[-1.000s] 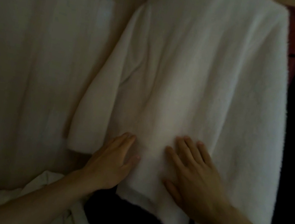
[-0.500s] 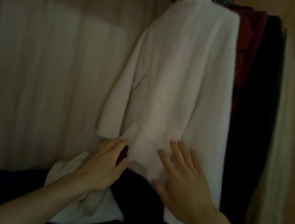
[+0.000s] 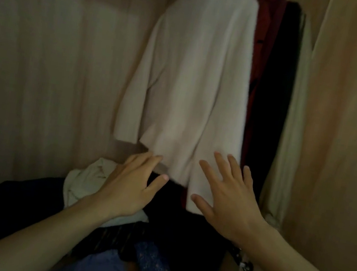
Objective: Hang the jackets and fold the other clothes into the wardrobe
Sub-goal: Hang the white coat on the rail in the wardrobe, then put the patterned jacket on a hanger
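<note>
The left hand (image 3: 131, 186) and right hand (image 3: 225, 200) are spread wide, holding nothing, low by the white jacket (image 3: 196, 79); a hard bump might make it slip off and fall.

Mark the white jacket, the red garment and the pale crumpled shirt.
white jacket (image 3: 194, 78): head view, middle of body
red garment (image 3: 267, 22): head view, visible upper strip
pale crumpled shirt (image 3: 85, 180): head view, upper fold

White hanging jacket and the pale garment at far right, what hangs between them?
Between the white jacket and the pale garment: a dark red garment and a black garment, head view.
</note>
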Action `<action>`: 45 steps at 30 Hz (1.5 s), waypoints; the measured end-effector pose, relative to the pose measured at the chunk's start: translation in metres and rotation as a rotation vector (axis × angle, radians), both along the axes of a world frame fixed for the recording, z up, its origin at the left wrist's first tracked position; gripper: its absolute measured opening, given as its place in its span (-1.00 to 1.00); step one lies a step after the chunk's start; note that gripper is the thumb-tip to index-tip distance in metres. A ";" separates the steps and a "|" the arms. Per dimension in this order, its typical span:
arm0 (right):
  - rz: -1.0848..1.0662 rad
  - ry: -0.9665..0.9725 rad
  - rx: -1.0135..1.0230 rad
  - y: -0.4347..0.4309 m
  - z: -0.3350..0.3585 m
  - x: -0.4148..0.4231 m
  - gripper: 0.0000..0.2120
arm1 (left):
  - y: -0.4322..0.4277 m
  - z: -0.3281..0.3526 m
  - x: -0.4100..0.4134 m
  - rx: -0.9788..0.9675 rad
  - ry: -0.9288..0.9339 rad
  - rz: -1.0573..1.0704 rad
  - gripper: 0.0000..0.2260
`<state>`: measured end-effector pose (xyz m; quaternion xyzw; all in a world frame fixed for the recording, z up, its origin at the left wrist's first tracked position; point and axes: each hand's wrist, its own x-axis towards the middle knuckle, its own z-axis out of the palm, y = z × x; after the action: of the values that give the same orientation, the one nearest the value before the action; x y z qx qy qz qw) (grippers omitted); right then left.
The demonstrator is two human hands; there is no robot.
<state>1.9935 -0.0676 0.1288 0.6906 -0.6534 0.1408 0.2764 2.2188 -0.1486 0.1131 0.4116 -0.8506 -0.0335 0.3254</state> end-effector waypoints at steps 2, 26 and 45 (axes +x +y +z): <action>-0.034 -0.007 0.015 0.015 -0.001 -0.008 -0.27 | 0.007 -0.006 -0.011 -0.046 -0.021 -0.041 -0.28; -0.604 -0.238 -0.024 0.363 -0.069 -0.131 -0.29 | 0.249 -0.061 -0.239 -0.093 -0.111 -0.697 -0.39; -1.118 -0.479 -0.106 0.765 -0.148 -0.226 -0.27 | 0.584 -0.120 -0.435 0.023 -0.243 -1.162 -0.35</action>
<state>1.7678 0.6977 -0.0196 0.1773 -0.9531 0.1581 0.1877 1.7837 0.4358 -0.0069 -0.1172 -0.9673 -0.1681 0.1495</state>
